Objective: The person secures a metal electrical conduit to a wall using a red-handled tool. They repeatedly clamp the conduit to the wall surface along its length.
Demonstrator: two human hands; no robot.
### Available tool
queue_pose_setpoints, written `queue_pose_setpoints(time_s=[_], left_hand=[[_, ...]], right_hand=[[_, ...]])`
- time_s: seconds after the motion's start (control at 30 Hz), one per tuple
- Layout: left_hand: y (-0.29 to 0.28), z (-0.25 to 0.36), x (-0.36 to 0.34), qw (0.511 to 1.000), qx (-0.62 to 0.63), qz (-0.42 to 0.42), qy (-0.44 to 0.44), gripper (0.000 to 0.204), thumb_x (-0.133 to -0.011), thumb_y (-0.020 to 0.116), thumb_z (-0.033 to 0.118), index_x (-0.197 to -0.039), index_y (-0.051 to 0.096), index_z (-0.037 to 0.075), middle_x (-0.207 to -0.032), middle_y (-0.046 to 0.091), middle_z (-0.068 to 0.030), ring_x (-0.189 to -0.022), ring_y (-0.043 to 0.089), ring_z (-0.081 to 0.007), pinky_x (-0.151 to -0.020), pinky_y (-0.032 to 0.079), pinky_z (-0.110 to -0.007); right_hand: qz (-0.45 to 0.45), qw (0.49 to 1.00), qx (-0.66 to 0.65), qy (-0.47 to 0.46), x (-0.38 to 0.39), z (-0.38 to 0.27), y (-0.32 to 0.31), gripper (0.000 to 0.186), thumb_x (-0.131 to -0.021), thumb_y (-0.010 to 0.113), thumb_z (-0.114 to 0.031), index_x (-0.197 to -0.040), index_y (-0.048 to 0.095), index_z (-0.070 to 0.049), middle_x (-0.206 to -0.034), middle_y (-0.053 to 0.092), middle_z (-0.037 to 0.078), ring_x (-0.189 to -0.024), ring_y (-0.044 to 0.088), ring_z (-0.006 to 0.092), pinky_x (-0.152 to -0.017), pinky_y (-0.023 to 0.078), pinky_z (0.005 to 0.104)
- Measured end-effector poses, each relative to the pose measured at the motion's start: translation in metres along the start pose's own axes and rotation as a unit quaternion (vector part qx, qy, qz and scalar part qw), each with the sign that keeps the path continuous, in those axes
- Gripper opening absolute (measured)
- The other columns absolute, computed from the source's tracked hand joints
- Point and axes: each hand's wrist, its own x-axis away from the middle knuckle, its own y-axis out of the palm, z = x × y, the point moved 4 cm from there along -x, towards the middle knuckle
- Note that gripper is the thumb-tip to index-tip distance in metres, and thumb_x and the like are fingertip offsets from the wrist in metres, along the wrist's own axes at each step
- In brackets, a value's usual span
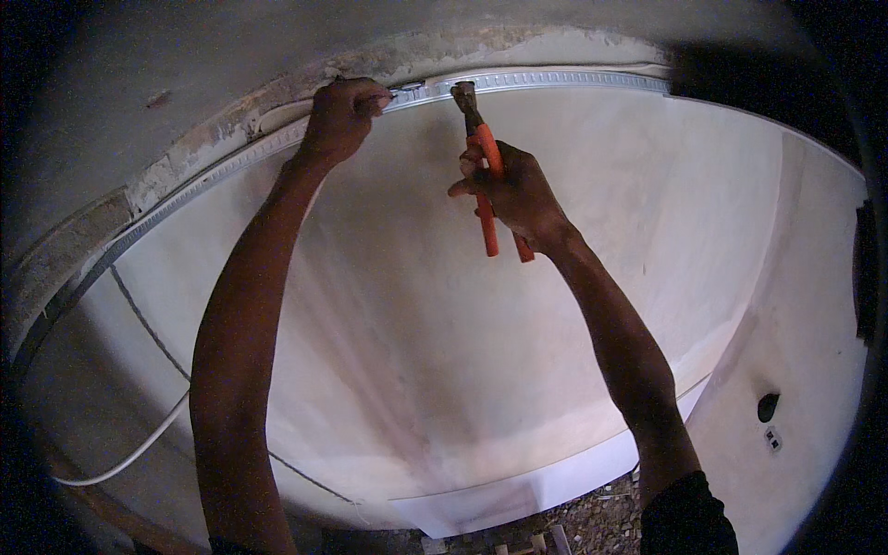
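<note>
One pale plaster wall [481, 305] fills most of the frame, with a perforated metal track [555, 80] curving along its top edge. In the upper centre, the right hand [518, 194] grips orange-handled pliers [481, 157], fingers wrapped and jaws up at the track. Upper left, the left hand [340, 116] is clenched on the track's end; steadying it firmly close to the jaws would likely help.

Dim warm light, dark fisheye rim
</note>
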Motion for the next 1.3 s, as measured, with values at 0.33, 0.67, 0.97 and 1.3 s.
queue_pose_setpoints(time_s=[0.33,0.67,0.97,1.3], left_hand=[[0.02,0.007,-0.016,0.998,-0.033,0.01,-0.054,0.017,-0.08,0.06,0.007,-0.093,0.069,0.002,-0.085,0.069,-0.0168,-0.078,0.067,-0.0256,-0.076,0.051,-0.036],[0.024,-0.003,-0.025,0.998,-0.059,-0.009,0.019,0.015,-0.076,0.059,0.004,-0.083,0.071,0.005,-0.081,0.068,-0.0162,-0.076,0.067,-0.0294,-0.075,0.052,-0.038],[0.036,-0.022,-0.031,0.995,-0.059,-0.057,-0.048,0.015,-0.075,0.063,0.008,-0.086,0.074,0.008,-0.082,0.07,-0.0145,-0.074,0.068,-0.0263,-0.073,0.053,-0.035],[0.044,-0.039,-0.035,0.981,-0.036,-0.081,-0.175,0.014,-0.074,0.069,0.016,-0.086,0.075,0.013,-0.084,0.071,-0.0113,-0.077,0.068,-0.0252,-0.076,0.052,-0.035]], right_hand=[[0.329,0.933,-0.136,-0.052,-0.084,0.011,0.034,0.023,-0.072,0.074,-0.013,-0.083,0.058,-0.002,-0.071,0.064,0.01,-0.066,0.064,0.0225,-0.061,0.049,0.0347],[0.407,0.9,-0.134,-0.08,-0.097,0.012,0.047,0.019,-0.071,0.071,-0.006,-0.081,0.055,-0.002,-0.071,0.061,0.01,-0.066,0.059,0.0215,-0.062,0.047,0.0341],[0.393,0.902,-0.133,-0.124,-0.093,0.011,0.047,0.02,-0.072,0.071,-0.006,-0.082,0.055,-0.002,-0.071,0.06,0.007,-0.065,0.057,0.0171,-0.062,0.047,0.0317],[0.336,0.926,0.012,-0.172,-0.079,-0.002,0.032,0.027,-0.073,0.074,-0.006,-0.092,0.055,-0.001,-0.08,0.066,0.012,-0.073,0.065,0.0262,-0.068,0.051,0.0351]])
